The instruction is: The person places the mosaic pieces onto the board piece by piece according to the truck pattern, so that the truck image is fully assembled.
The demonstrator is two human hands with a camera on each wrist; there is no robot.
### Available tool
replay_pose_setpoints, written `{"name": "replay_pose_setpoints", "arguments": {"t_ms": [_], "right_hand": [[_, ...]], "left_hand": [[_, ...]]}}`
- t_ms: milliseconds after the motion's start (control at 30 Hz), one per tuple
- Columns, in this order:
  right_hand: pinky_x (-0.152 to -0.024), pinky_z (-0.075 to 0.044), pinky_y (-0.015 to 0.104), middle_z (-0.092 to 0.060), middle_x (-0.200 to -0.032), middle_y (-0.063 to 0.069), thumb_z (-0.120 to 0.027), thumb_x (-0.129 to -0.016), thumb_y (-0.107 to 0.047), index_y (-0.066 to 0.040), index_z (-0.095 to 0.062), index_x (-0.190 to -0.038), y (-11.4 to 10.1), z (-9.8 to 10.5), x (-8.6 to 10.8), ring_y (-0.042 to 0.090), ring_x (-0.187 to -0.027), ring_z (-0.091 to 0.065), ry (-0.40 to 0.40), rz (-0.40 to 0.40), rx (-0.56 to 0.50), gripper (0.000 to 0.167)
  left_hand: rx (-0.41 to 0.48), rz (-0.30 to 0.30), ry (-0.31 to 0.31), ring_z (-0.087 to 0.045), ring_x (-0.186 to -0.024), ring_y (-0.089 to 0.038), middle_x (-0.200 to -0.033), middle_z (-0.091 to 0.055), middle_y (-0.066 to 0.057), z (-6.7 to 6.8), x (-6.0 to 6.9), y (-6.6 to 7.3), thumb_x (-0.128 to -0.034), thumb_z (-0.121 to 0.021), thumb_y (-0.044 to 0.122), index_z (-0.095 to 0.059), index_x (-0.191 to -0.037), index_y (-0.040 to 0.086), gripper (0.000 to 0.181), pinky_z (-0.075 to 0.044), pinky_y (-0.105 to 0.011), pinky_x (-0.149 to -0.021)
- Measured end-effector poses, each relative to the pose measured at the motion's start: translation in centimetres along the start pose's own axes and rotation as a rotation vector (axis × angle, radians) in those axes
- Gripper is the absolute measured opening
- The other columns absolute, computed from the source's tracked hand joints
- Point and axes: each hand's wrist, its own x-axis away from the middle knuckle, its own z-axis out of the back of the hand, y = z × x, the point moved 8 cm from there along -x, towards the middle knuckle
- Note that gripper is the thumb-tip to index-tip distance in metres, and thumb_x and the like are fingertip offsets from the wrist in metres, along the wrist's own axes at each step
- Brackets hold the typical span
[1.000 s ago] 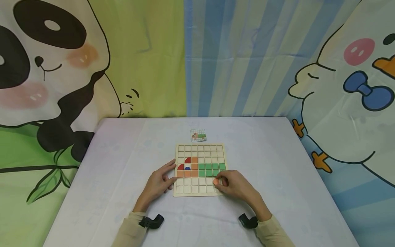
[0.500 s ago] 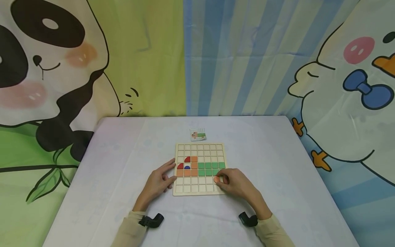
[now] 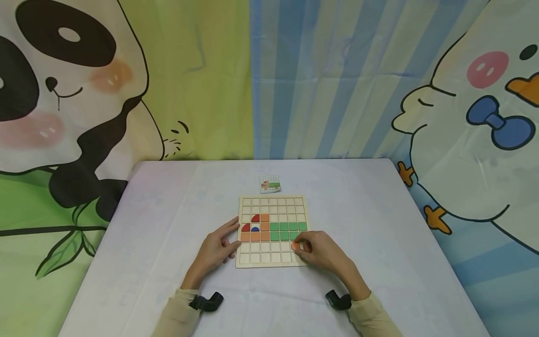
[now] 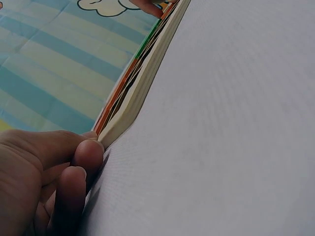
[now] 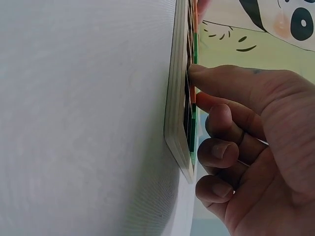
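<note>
A light wooden grid board [image 3: 265, 257] lies on the table, with flat coloured pieces in several cells. Green squares [image 3: 288, 231] fill two rows on its right, while orange squares [image 3: 265, 226], red curved pieces [image 3: 256, 218] and a blue half-round piece [image 3: 255, 229] sit on the left. My right hand [image 3: 322, 251] pinches an orange piece [image 3: 294, 245] between thumb and forefinger, at the board's lower right, below the green rows. At the left edge my left hand [image 3: 215, 248] rests with thumb and forefinger spread apart, touching the board.
A small picture card [image 3: 270, 184] with a grid drawing lies just behind the board. White cloth covers the table [image 3: 177, 201]. Cartoon-printed curtains [image 3: 328, 79] stand behind and beside it. Black camera mounts [image 3: 206, 302] are strapped to both wrists.
Both hands stay almost in place. The orange piece remains pinched at the same cell at the lower right, with only a slight shift of the right fingers.
</note>
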Motion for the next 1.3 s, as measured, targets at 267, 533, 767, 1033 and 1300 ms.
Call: {"name": "replay_pose_setpoints", "arguments": {"t_ms": [267,533,767,1033,1300], "right_hand": [[-0.057,-0.038,0.017,-0.052,-0.068,-0.014,-0.082,-0.094,-0.024,-0.016,-0.08,-0.107,0.2,0.5,0.3,-0.002,-0.061,-0.044,0.008,-0.018,-0.003,0.015],[-0.06,-0.041,0.02,-0.053,-0.069,-0.011,-0.085,-0.091,-0.023,-0.014,-0.077,-0.111,3.0,2.2,2.6,0.0,-0.063,-0.045,0.029,-0.113,-0.032,0.024],[-0.06,-0.042,0.022,-0.054,-0.071,-0.01,-0.087,-0.089,-0.021,-0.013,-0.076,-0.114,5.8,3.6,5.4,0.003,-0.065,-0.047,0.032,-0.21,-0.034,0.029],[-0.061,-0.045,0.021,-0.057,-0.073,-0.011,-0.086,-0.089,-0.02,-0.015,-0.078,-0.109,7.3,3.6,7.3,0.002,-0.067,-0.05,-0.025,-0.222,-0.086,0.022],[-0.059,-0.044,0.022,-0.057,-0.075,-0.01,-0.087,-0.087,-0.018,-0.016,-0.077,-0.109,8.0,3.2,8.2,0.003,-0.067,-0.05,-0.045,-0.233,-0.114,0.025]], "left_hand": [[-0.001,-0.006,0.001,-0.062,-0.054,-0.011,-0.168,-0.046,0.005,0.0,0.0,0.0,-0.0953,-0.078,0.01,-0.054,-0.156,0.009,0.065,-0.051,-0.028,-0.046],[-0.006,0.006,-0.001,-0.062,-0.053,-0.011,-0.168,-0.046,0.005,-0.1,0.0,0.0,-0.0949,-0.079,0.01,-0.054,-0.156,0.01,0.066,-0.051,-0.028,-0.046],[-0.001,-0.003,-0.001,-0.063,-0.054,-0.012,-0.168,-0.046,0.004,0.0,0.1,0.2,-0.0955,-0.079,0.011,-0.054,-0.156,0.01,0.065,-0.052,-0.028,-0.046],[0.003,0.005,-0.001,-0.062,-0.053,-0.012,-0.167,-0.048,0.005,0.1,0.0,0.2,-0.0956,-0.078,0.011,-0.052,-0.157,0.013,0.067,-0.051,-0.028,-0.046],[-0.003,0.003,0.007,-0.061,-0.053,-0.013,-0.167,-0.047,0.005,0.0,0.0,0.0,-0.0954,-0.079,0.011,-0.052,-0.157,0.013,0.067,-0.051,-0.028,-0.046]]}}
